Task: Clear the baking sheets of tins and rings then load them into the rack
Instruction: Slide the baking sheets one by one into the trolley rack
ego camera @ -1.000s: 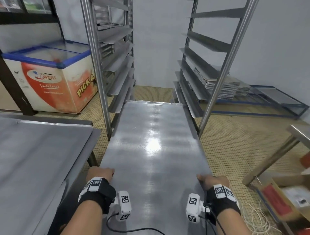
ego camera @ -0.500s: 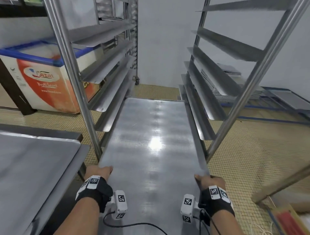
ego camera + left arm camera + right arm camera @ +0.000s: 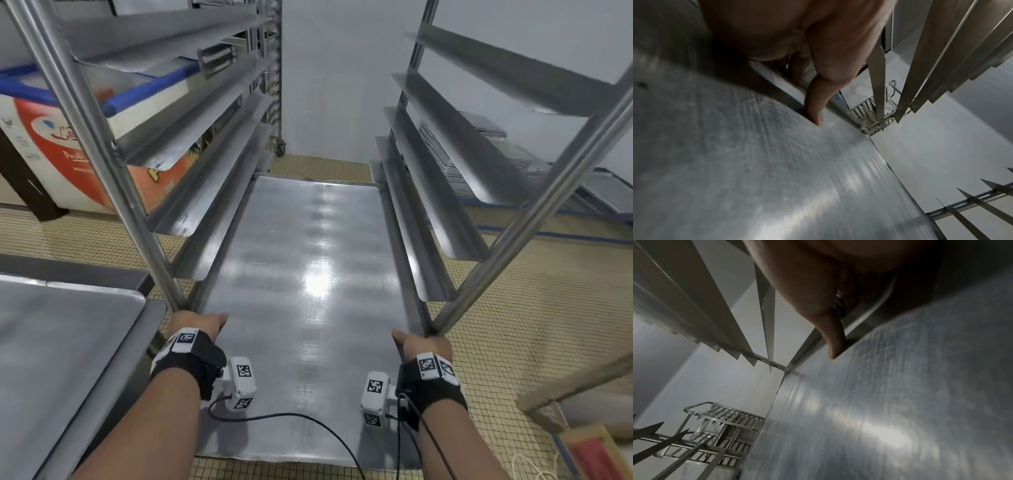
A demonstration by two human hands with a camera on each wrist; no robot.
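A bare metal baking sheet lies level between the two sides of the steel rack, its far end well inside on the lowest visible runners. My left hand grips the sheet's left edge near the front post, thumb on top. My right hand grips the right edge the same way, thumb on top. The other fingers are hidden under the sheet. No tins or rings are in view.
A steel table with another sheet on it stands at my left. A chest freezer sits behind the rack's left side. Stacked trays lie on a low blue frame at the right. A second rack stands by the far wall.
The sheet has slid further into the rack, and both hands have come up level with the front posts. I have moved closer to the rack.
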